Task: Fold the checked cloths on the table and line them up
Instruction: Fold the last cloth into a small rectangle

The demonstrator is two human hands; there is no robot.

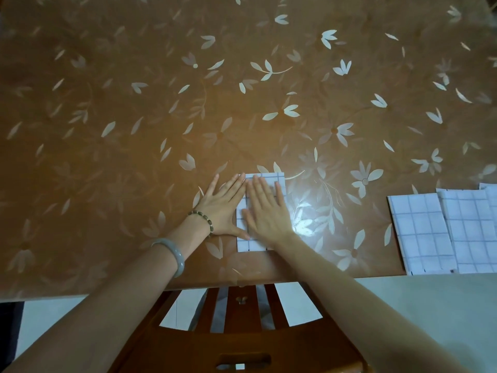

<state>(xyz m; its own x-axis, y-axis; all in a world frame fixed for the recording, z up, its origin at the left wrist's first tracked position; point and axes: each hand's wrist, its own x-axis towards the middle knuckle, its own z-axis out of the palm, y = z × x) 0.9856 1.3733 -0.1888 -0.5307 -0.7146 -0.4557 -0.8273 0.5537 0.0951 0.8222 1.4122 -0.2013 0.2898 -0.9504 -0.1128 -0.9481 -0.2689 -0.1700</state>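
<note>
Pressed flat, the left hand [223, 208] and right hand [266, 211] hide most of the folded checked cloth [251, 244], leaving only its far strip and near end in sight. At far right, the last cloth [490, 196] is cut off by the frame's edge, and which of it and its neighbour [470, 230] lies on top cannot be told. The chair [240, 316] runs out below.

Near the table's [134, 130] front edge, a small folded checked cloth [272, 179] lies under the right grip [265, 211], which is pressed flat with its fingers straight. The left grip [223, 208] lies flat beside it, thumb and fingertips touching the cloth's left edge. Further right along that edge, other folded cloths [419, 232] overlap in a row.
</note>
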